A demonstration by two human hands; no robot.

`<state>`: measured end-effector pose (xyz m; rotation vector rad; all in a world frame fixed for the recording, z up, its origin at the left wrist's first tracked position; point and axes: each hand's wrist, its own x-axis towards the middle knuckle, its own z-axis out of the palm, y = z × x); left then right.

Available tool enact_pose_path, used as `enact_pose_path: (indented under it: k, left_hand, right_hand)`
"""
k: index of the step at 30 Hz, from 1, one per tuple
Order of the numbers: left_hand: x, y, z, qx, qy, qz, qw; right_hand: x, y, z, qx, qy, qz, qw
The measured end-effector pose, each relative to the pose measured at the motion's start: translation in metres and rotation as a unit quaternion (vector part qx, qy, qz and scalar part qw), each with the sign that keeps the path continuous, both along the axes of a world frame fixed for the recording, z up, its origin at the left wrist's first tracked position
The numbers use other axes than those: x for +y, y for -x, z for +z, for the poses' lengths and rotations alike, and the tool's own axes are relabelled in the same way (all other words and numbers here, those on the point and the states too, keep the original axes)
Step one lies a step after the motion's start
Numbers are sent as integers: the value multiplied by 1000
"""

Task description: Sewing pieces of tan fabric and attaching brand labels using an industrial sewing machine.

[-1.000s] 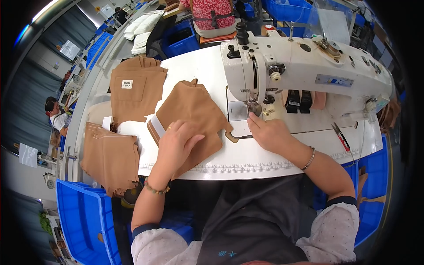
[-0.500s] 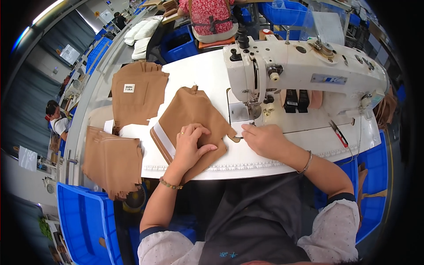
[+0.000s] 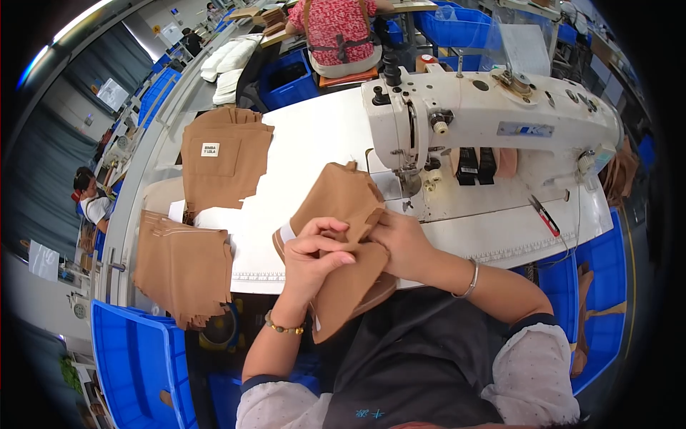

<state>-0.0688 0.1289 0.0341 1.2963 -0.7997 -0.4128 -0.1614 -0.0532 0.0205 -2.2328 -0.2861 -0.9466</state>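
Note:
A brown fabric piece (image 3: 332, 196) with a white strip along one edge is lifted off the front of the white sewing table (image 3: 314, 118), partly folded, its lower part hanging past the table's edge. My left hand (image 3: 313, 254) is closed on the fabric near its middle, thumb and fingers bent together. On the right edge of the same piece, my right hand (image 3: 404, 243) grips the cloth; its fingertips are partly hidden by the fabric. Just beyond my right hand stands a white sewing machine (image 3: 493, 118), its needle area apart from the cloth.
Brown fabric stacks lie at the left, one with a pocket and white label (image 3: 232, 171), another nearer (image 3: 182, 264). Red-handled thread snips (image 3: 547, 218) rest at the right. Blue bins (image 3: 139, 357) flank the table. A person in a red patterned top (image 3: 332, 28) sits beyond.
The fabric has come up off the table and toward me, folding partly. My right hand has moved down from beside the needle area onto the cloth's edge.

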Motion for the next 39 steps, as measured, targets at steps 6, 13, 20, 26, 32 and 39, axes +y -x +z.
enact_pose_path:
  k: [6,13,20,26,32,39]
  left_hand:
    - [10,-2,7,44,20,17,999]
    - [32,-27,24,30,44,113,992]
    - [23,-5,45,-76,-31,64,995]
    - [22,-1,57,-22,-97,68,993]
    - [21,-3,47,-68,-102,9,992]
    - [9,4,43,24,-15,15,999]
  right_hand:
    - [0,8,12,15,-1,62,998]
    - [-19,32,38,66,-130,60,988]
    - [-14,44,55,141,-258,94,951]
    - [-27,48,76,260,-185,99,942]
    - [-20,43,67,144,-261,136,945]
    - [-27,51,66,196,-301,145,922]
